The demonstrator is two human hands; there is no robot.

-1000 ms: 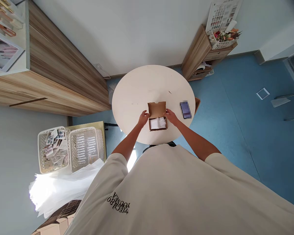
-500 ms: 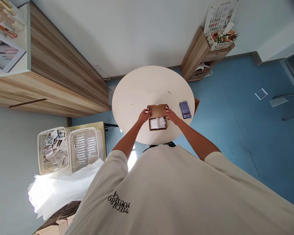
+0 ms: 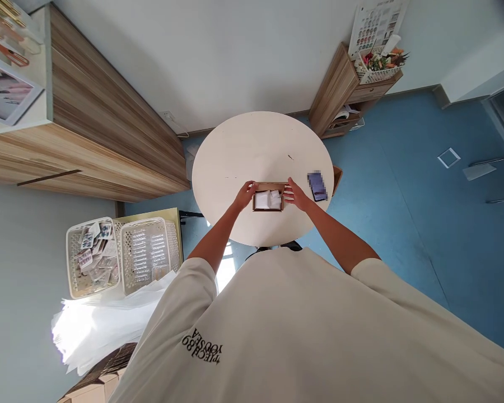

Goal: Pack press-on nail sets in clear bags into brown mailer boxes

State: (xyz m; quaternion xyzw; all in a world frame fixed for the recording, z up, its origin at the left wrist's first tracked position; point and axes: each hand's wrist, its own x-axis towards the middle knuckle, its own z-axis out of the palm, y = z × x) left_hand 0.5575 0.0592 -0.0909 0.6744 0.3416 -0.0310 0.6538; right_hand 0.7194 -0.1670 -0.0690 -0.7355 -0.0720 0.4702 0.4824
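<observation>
A small brown cardboard box (image 3: 268,210) stands on the round white table with its lid (image 3: 270,186) raised at the far side. Inside lie white, soft-looking wrapped packets (image 3: 267,199), whose kind I cannot make out. At the box's far left corner, my left hand (image 3: 246,194) is closed on the lid's edge. My right hand (image 3: 297,197) grips the right side, thumb up by the lid's corner and fingers slightly spread along the wall. The fingertips of both hands are partly hidden by the cardboard.
A phone with a blurred screen (image 3: 317,186) lies on the white table (image 3: 252,140), right of the box. White baskets (image 3: 149,221) and white sheets (image 3: 105,324) are at my left. A wooden cabinet (image 3: 121,106) stands left, a small shelf unit (image 3: 336,95) at the back right.
The box has shifted slightly away from me and to the left. Its lid now looks steeper and shows less of its inner face. My right fingers have spread along the side.
</observation>
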